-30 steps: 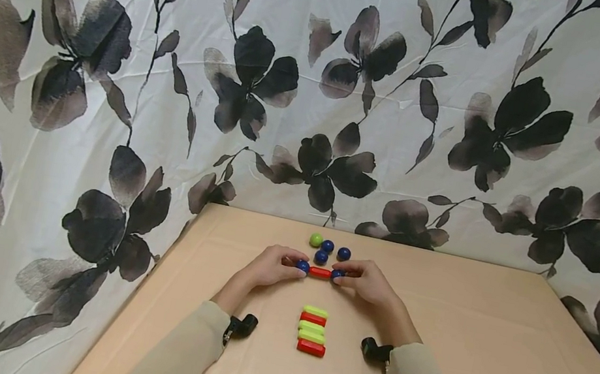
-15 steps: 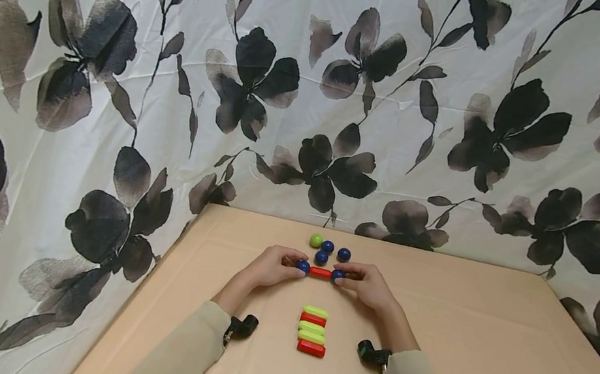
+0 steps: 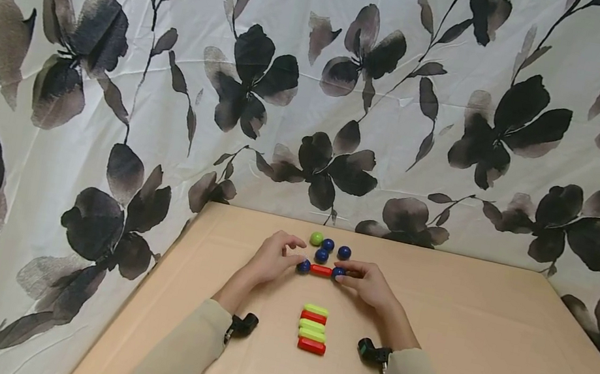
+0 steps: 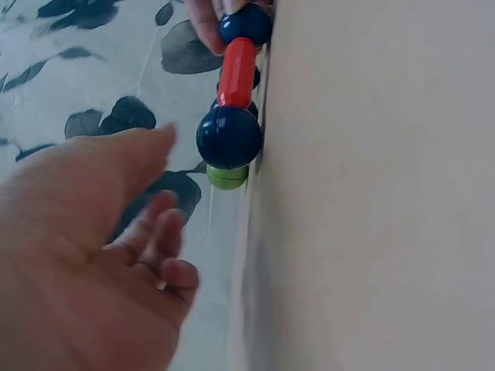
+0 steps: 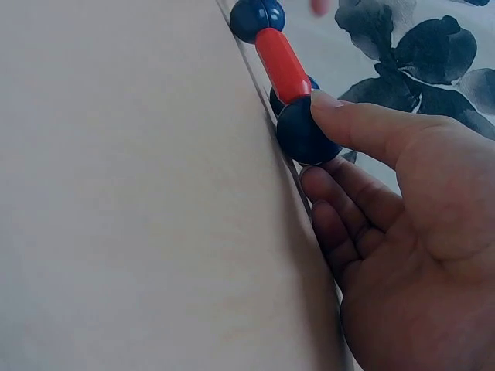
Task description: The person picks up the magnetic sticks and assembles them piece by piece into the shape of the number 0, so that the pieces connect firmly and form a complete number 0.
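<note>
A red rod (image 3: 321, 270) lies on the table with a dark blue ball at each end. My right hand (image 3: 370, 283) pinches the right-end blue ball (image 5: 303, 133) between thumb and fingers. Beside the left-end blue ball (image 4: 230, 137), my left hand (image 3: 271, 260) has its thumb and fingers spread apart; a gap separates it from the ball in the left wrist view. Just behind the rod sit several loose blue balls (image 3: 321, 256) and one green ball (image 3: 316, 239).
Nearer the person, a column of yellow-green rods (image 3: 311, 334) and red rods (image 3: 312, 346) lies side by side on the tan table (image 3: 464, 347). A white cloth with dark flowers (image 3: 282, 5) hangs behind the table's far edge.
My left hand has let go of the left-end blue ball, its fingers lifting away. The right hand keeps its pinch, and the red rod with its balls stays in about the same place.
</note>
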`<action>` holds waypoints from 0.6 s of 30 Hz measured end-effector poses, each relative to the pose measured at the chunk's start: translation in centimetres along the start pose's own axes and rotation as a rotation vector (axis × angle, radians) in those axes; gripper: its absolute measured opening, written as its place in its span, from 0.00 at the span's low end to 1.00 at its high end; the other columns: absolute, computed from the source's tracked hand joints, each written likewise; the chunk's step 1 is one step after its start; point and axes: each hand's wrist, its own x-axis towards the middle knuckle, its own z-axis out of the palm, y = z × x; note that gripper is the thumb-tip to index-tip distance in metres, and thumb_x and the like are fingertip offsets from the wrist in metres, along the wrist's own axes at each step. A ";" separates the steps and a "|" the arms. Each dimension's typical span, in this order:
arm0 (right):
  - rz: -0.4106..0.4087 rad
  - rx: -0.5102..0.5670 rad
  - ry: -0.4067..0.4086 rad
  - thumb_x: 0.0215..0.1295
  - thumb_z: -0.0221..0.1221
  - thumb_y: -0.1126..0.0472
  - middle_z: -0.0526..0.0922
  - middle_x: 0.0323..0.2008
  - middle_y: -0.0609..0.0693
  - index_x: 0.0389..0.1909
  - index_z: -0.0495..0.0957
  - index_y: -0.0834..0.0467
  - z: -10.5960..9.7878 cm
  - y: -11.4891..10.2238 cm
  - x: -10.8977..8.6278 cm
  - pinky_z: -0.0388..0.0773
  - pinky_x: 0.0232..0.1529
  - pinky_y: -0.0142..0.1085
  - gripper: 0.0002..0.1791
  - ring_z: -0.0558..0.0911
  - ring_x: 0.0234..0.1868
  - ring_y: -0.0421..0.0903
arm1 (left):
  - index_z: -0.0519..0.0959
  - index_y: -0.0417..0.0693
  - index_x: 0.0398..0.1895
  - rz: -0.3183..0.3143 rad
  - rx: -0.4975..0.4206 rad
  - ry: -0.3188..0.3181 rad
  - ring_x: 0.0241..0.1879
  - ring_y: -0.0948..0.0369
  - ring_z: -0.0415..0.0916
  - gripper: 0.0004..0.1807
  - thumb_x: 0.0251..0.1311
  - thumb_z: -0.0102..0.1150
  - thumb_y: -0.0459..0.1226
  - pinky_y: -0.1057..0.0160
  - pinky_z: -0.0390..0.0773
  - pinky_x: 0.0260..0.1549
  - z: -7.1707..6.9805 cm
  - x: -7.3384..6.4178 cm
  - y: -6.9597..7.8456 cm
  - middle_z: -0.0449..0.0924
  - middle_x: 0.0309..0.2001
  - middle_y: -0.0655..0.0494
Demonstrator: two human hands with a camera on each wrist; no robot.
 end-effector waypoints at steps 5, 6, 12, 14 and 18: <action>0.012 -0.008 -0.001 0.68 0.68 0.65 0.86 0.56 0.60 0.60 0.83 0.62 0.0 -0.3 0.0 0.76 0.50 0.31 0.20 0.79 0.49 0.51 | 0.87 0.52 0.53 0.056 -0.044 -0.155 0.39 0.58 0.74 0.12 0.69 0.67 0.42 0.63 0.74 0.37 -0.1 -0.3 2.2 0.81 0.39 0.58; 0.012 -0.009 -0.003 0.68 0.67 0.66 0.86 0.56 0.61 0.60 0.83 0.64 0.0 -0.4 0.0 0.76 0.49 0.30 0.20 0.79 0.49 0.51 | 0.87 0.51 0.54 0.066 -0.053 -0.226 0.40 0.59 0.75 0.13 0.70 0.67 0.42 0.63 0.75 0.39 -0.1 -0.5 2.7 0.83 0.39 0.60; -0.007 -0.011 -0.017 0.69 0.65 0.69 0.85 0.56 0.65 0.61 0.81 0.67 0.0 -0.7 -0.1 0.77 0.50 0.30 0.21 0.80 0.50 0.55 | 0.88 0.53 0.51 0.037 -0.054 -0.542 0.45 0.62 0.79 0.12 0.68 0.68 0.41 0.60 0.77 0.47 0.7 -2.0 4.5 0.87 0.43 0.66; -0.004 -0.018 -0.013 0.69 0.66 0.67 0.85 0.56 0.64 0.61 0.81 0.66 0.0 -0.5 -0.1 0.76 0.50 0.31 0.21 0.80 0.50 0.53 | 0.88 0.55 0.49 0.017 -0.042 -0.583 0.45 0.62 0.80 0.10 0.67 0.69 0.41 0.60 0.79 0.48 0.9 -2.3 4.8 0.87 0.42 0.66; 0.011 -0.020 0.000 0.68 0.68 0.64 0.86 0.56 0.60 0.61 0.84 0.60 -0.1 -0.3 0.1 0.76 0.51 0.34 0.20 0.79 0.49 0.51 | 0.88 0.58 0.45 0.019 0.011 -0.615 0.42 0.62 0.82 0.07 0.66 0.70 0.38 0.61 0.82 0.47 1.3 -2.3 5.0 0.86 0.40 0.66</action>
